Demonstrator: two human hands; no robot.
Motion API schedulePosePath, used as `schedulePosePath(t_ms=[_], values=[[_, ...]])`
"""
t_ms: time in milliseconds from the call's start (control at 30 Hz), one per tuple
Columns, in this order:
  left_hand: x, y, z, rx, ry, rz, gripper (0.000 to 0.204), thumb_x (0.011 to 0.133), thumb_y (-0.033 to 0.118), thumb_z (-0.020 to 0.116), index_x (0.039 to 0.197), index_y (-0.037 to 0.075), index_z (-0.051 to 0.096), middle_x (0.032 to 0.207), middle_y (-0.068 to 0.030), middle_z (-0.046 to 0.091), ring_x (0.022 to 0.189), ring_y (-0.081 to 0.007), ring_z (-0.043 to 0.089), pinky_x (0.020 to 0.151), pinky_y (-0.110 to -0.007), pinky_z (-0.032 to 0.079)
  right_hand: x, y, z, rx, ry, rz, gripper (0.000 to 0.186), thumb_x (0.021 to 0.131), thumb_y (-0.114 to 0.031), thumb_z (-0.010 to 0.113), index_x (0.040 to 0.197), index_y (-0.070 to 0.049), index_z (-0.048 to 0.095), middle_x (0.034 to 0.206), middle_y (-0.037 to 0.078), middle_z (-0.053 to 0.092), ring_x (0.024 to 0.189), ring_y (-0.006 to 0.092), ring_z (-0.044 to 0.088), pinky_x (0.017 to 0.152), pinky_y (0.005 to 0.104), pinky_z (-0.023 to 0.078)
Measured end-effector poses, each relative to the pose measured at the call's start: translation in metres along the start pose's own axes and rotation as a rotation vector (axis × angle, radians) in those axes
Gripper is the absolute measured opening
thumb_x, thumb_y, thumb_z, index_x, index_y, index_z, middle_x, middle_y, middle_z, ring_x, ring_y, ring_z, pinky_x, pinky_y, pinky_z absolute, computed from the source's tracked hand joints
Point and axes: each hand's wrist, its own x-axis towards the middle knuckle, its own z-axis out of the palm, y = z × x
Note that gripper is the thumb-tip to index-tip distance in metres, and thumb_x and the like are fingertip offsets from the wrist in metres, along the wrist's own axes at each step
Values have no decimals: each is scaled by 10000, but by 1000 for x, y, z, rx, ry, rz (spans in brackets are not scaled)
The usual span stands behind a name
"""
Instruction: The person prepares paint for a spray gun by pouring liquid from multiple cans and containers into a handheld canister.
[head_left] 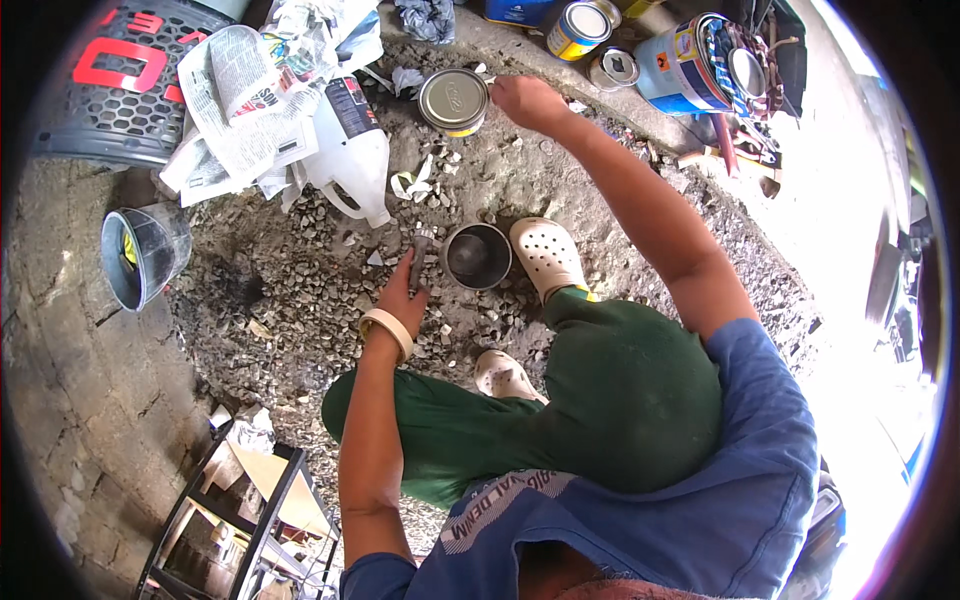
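My right hand [532, 104] curls at the rim of the lidded tin [454, 99] on the ground [300, 335]; I can't tell whether that grip holds anything. My left hand [398, 297] pinches a grey tool [419, 254] beside the metal cup [477, 262]. Likely I'm handling the tin; next calls for steadying it.

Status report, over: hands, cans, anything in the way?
Left hand seems to hold a grey object beside open metal container. Right hand beside lidded can. White jug nearby, loose stones around.
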Motion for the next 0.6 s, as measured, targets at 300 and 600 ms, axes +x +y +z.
schedulePosePath(t_ms=[300, 600], values=[[2, -8, 0, 0, 6, -5, 709, 936, 103, 596, 1577, 101, 294, 1479, -259, 487, 1353, -422, 487, 1113, -459, 396, 8, 32, 17, 1474, -512, 327, 278, 992, -263, 508, 922, -43, 662, 622, -7, 493, 520, 128, 401, 476, 309, 361], [4, -6, 3, 39, 7, 17, 689, 949, 119, 588, 1574, 83, 300, 1451, -269, 508, 1332, -431, 500, 1093, -467, 407, 28, 13, -1, 264, 44, -121, 406, 1012, -427, 444, 1168, -116, 654, 1116, 210, 694, 1046, 450, 629, 926, 538, 489]])
